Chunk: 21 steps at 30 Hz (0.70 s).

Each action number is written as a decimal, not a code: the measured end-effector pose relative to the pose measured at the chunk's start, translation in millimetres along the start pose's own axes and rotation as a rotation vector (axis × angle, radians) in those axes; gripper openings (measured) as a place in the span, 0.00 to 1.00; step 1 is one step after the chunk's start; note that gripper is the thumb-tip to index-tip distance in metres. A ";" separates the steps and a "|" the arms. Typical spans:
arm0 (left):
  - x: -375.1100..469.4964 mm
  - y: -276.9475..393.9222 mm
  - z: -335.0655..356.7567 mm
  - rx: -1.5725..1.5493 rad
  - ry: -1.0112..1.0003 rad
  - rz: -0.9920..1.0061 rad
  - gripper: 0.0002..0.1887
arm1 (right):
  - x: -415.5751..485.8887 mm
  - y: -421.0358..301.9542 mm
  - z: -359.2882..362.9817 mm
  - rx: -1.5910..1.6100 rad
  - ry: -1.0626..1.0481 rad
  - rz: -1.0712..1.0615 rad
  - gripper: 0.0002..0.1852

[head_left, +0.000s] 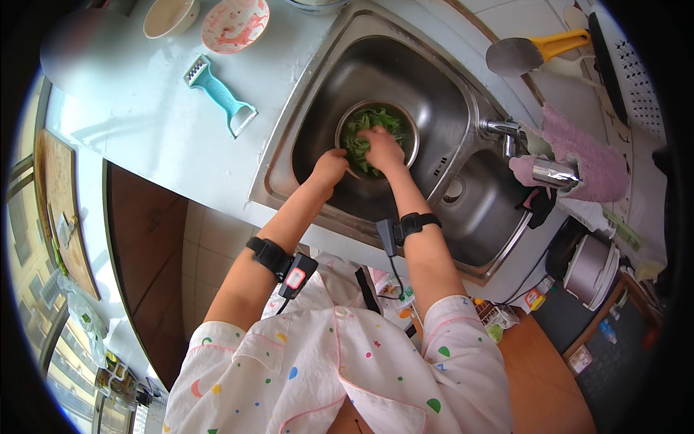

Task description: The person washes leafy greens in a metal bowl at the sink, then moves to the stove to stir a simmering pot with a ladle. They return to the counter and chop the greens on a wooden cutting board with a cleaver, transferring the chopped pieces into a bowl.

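Note:
A round metal bowl [416, 142] rests in the larger basin of the stainless steel sink [434, 92]. Leafy greens [374, 116] fill much of it. My left hand [330, 169] grips the bowl's near-left rim, thumb and fingers closed on the edge. Inside the bowl, my right hand [384, 149] reaches down into the greens. Its fingertips are partly hidden by the leaves, so whether they grasp any is unclear.
A turquoise peeler [219, 95], a patterned dish [236, 26] and a cream bowl [171, 17] are on the counter to the left. The faucet [504, 130], with a pink cloth [596, 163] beside it, stands by the smaller basin [482, 217]. A yellow-handled spatula [534, 51] is at upper right.

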State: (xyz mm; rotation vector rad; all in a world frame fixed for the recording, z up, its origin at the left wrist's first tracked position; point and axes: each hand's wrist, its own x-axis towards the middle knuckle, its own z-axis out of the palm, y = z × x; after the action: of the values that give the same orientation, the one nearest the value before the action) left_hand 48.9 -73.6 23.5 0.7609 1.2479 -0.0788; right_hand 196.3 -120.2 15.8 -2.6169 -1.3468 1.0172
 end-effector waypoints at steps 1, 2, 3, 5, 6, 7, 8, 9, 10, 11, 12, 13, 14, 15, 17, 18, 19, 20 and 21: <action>-0.2 -0.3 0.2 0.020 -0.003 0.003 0.26 | -0.5 0.2 -2.5 0.011 0.059 0.054 0.25; -0.5 -1.0 0.3 0.031 -0.003 0.002 0.26 | -2.5 -0.7 -3.0 -0.077 0.048 0.059 0.25; -0.3 -1.0 -0.6 0.032 -0.006 0.001 0.26 | -3.7 0.4 -5.7 -0.082 -0.005 -0.020 0.25; -0.5 -1.9 -1.8 -0.010 -0.011 0.024 0.26 | -5.0 2.2 -9.0 -0.075 -0.174 -0.180 0.24; 0.0 -2.2 -2.2 -0.040 -0.014 0.049 0.27 | -4.7 3.1 -9.5 -0.079 -0.189 -0.087 0.23; 0.0 -3.0 -2.1 -0.003 -0.014 0.030 0.26 | -1.2 4.3 -10.6 -0.033 -0.151 0.044 0.22; -0.2 -3.6 -2.4 0.031 -0.009 0.025 0.26 | 1.3 4.4 -9.4 0.032 -0.071 0.130 0.22; -0.4 -3.9 -3.0 0.065 -0.003 0.020 0.26 | 4.6 3.5 -6.7 0.074 0.102 0.211 0.22; -1.0 -3.8 -4.1 0.061 -0.012 0.025 0.26 | 6.9 2.4 -2.9 0.088 0.059 0.065 0.23; -1.3 -3.2 -5.0 0.056 -0.023 0.029 0.27 | 9.2 0.9 1.6 0.104 0.086 -0.115 0.23; -2.4 -2.6 -6.1 0.053 -0.035 0.034 0.28 | 10.6 1.2 4.8 0.103 0.037 -0.256 0.24; -4.0 -2.1 -7.0 -0.011 -0.050 -0.007 0.28 | 10.4 4.0 6.4 0.070 0.104 -0.251 0.25; -5.3 -1.2 -8.1 -0.079 -0.064 -0.046 0.28 | 9.6 7.2 6.9 0.017 0.093 -0.212 0.26; -6.8 -0.4 -8.4 -0.149 -0.077 -0.084 0.28 | 7.8 10.7 6.2 -0.051 0.072 -0.127 0.26; -10.3 1.1 -7.9 -0.109 -0.064 -0.067 0.28 | 0.9 14.7 3.7 -0.021 0.025 -0.091 0.28; -11.9 1.9 -7.6 -0.087 -0.057 -0.055 0.28 | -4.8 14.8 2.8 -0.014 -0.031 -0.108 0.28; -13.1 2.5 -7.4 -0.072 -0.059 -0.055 0.27 | -9.9 13.4 2.1 0.006 -0.094 -0.148 0.28; -13.8 3.0 -7.0 -0.057 -0.063 -0.053 0.27 | -13.7 12.5 0.2 -0.069 -0.211 -0.229 0.28; -13.8 3.6 -6.8 -0.041 -0.067 -0.039 0.27 | -15.5 10.6 -1.3 -0.073 -0.141 -0.130 0.28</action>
State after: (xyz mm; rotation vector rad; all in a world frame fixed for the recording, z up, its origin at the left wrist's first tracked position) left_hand 40.1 -71.8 36.5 0.6930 1.1969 -0.1091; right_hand 198.2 -137.9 22.0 -2.5090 -1.5900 1.1745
